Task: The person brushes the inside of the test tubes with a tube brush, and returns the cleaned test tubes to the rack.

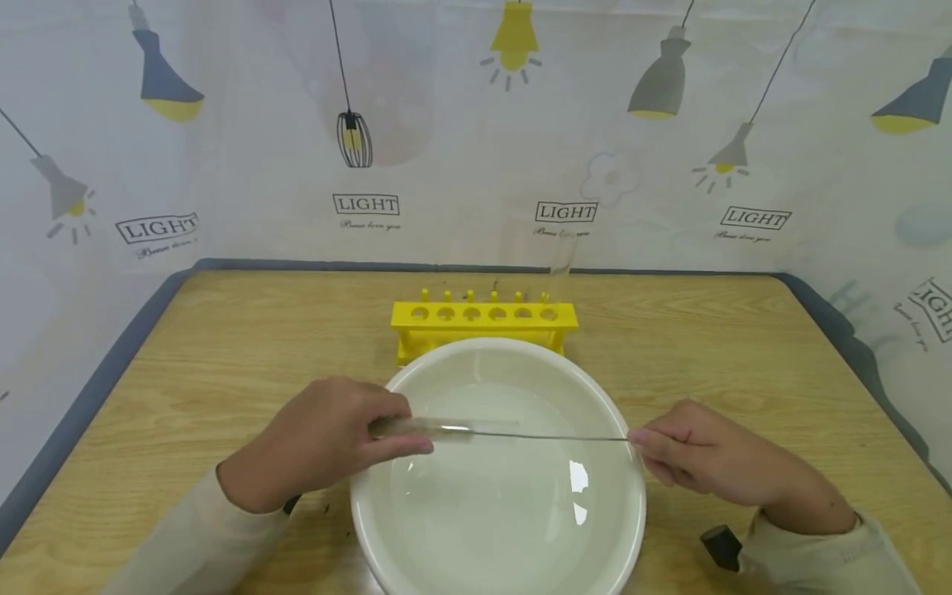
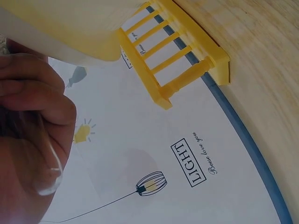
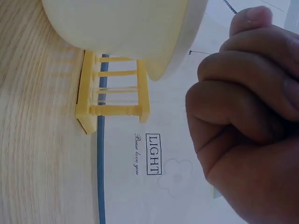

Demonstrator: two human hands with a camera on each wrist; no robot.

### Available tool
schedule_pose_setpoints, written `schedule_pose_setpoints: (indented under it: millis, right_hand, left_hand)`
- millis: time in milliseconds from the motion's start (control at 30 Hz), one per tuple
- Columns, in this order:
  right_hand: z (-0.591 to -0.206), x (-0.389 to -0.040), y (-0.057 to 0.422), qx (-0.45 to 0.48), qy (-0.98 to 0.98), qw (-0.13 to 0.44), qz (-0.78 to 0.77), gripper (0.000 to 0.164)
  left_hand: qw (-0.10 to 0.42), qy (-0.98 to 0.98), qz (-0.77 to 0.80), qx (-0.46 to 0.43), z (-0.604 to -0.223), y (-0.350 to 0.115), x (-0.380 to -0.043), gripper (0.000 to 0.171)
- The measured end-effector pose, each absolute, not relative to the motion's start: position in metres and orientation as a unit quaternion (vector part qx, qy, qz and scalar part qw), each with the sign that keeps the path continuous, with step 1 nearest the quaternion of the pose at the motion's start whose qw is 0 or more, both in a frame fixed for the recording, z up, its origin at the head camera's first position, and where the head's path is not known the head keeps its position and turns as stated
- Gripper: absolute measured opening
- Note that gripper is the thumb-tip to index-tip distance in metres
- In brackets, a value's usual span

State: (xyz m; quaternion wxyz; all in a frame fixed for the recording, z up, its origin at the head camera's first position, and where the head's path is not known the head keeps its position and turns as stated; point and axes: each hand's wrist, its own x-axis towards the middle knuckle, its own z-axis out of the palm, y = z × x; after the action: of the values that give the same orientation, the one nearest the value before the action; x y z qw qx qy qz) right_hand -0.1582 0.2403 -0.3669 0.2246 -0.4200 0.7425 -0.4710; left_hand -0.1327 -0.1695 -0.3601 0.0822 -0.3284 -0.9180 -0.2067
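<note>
Over the white basin (image 1: 632, 512), my left hand (image 1: 327, 434) grips a clear glass test tube (image 1: 500, 424) lying level, its mouth to the right. The tube's rounded end (image 2: 50, 184) pokes out of the fist in the left wrist view. My right hand (image 1: 714, 453) pinches the far end of a thin wire-handled test tube brush (image 1: 558, 437). Its wire runs leftward into the tube; a pale brush head shows faintly inside, partly hidden by the left fingers. In the right wrist view, the right hand's fingers (image 3: 247, 93) are curled, with twisted wire (image 3: 230, 6) beyond them.
A yellow test tube rack (image 1: 483, 321) stands just behind the basin. Another clear tube (image 1: 561, 268) leans in its rightmost hole. Clear water appears to lie in the basin. A patterned curtain (image 1: 461, 165) closes off the wooden table (image 1: 245, 347) at the back and sides.
</note>
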Motion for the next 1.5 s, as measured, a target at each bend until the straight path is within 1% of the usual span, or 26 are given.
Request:
schedule_pose_setpoints:
  millis: [100,367,500,600,667,700,733,867,933,967,1100,1200,1267,1300,1400,1433,1500]
  right_hand:
    - [-0.366,-0.158,0.24,-0.415,0.764,0.195,-0.455,0.043]
    - [-0.361,-0.15,0.232,-0.371,0.858,0.068,-0.349,0.034]
    - [-0.362,-0.149,0.23,-0.382,0.882,-0.03,-0.276,0.028]
    - [-0.366,-0.151,0.23,-0.401,0.878,-0.12,-0.231,0.02]
    - [-0.369,-0.152,0.231,-0.409,0.871,-0.17,-0.211,0.014]
    - [-0.37,-0.152,0.231,-0.412,0.868,-0.188,-0.206,0.013]
    - [-0.37,-0.153,0.231,-0.415,0.863,-0.206,-0.199,0.016]
    - [-0.372,-0.156,0.229,-0.423,0.849,-0.261,-0.176,0.041]
    - [-0.372,-0.157,0.228,-0.428,0.84,-0.291,-0.165,0.048]
    - [-0.372,-0.157,0.227,-0.429,0.835,-0.304,-0.16,0.05]
    - [-0.371,-0.159,0.226,-0.439,0.815,-0.346,-0.154,0.049]
    - [-0.37,-0.157,0.226,-0.444,0.81,-0.347,-0.162,0.048]
    - [-0.369,-0.156,0.228,-0.449,0.814,-0.322,-0.179,0.046]
    - [-0.369,-0.154,0.229,-0.448,0.822,-0.296,-0.19,0.042]
    - [-0.364,-0.15,0.232,-0.424,0.858,-0.174,-0.234,0.029]
    - [-0.363,-0.149,0.233,-0.413,0.865,-0.134,-0.252,0.026]
    - [-0.361,-0.147,0.233,-0.389,0.873,-0.057,-0.29,0.029]
  left_hand:
    - [0.08,-0.919,-0.209,-0.325,-0.36,-0.171,-0.132,0.044]
    - [0.066,-0.933,-0.199,-0.294,-0.358,-0.176,-0.135,0.043]
    - [0.052,-0.934,-0.207,-0.286,-0.357,-0.178,-0.136,0.041]
    - [0.041,-0.934,-0.213,-0.283,-0.357,-0.179,-0.136,0.039]
    - [0.032,-0.935,-0.218,-0.279,-0.356,-0.179,-0.135,0.038]
    - [0.029,-0.935,-0.22,-0.277,-0.356,-0.18,-0.135,0.037]
    - [0.026,-0.935,-0.222,-0.275,-0.355,-0.18,-0.135,0.036]
    - [0.023,-0.935,-0.227,-0.273,-0.354,-0.18,-0.134,0.034]
    - [0.022,-0.934,-0.229,-0.274,-0.354,-0.18,-0.134,0.035]
    - [0.022,-0.934,-0.23,-0.273,-0.354,-0.18,-0.134,0.035]
    - [0.022,-0.933,-0.234,-0.272,-0.355,-0.18,-0.134,0.037]
    - [0.03,-0.933,-0.23,-0.274,-0.356,-0.179,-0.134,0.041]
    - [0.041,-0.933,-0.223,-0.278,-0.356,-0.178,-0.133,0.044]
    - [0.048,-0.933,-0.218,-0.281,-0.357,-0.177,-0.133,0.045]
    - [0.071,-0.932,-0.204,-0.292,-0.357,-0.175,-0.133,0.048]
    - [0.079,-0.931,-0.2,-0.296,-0.356,-0.175,-0.133,0.048]
    - [0.09,-0.929,-0.192,-0.303,-0.356,-0.175,-0.133,0.048]
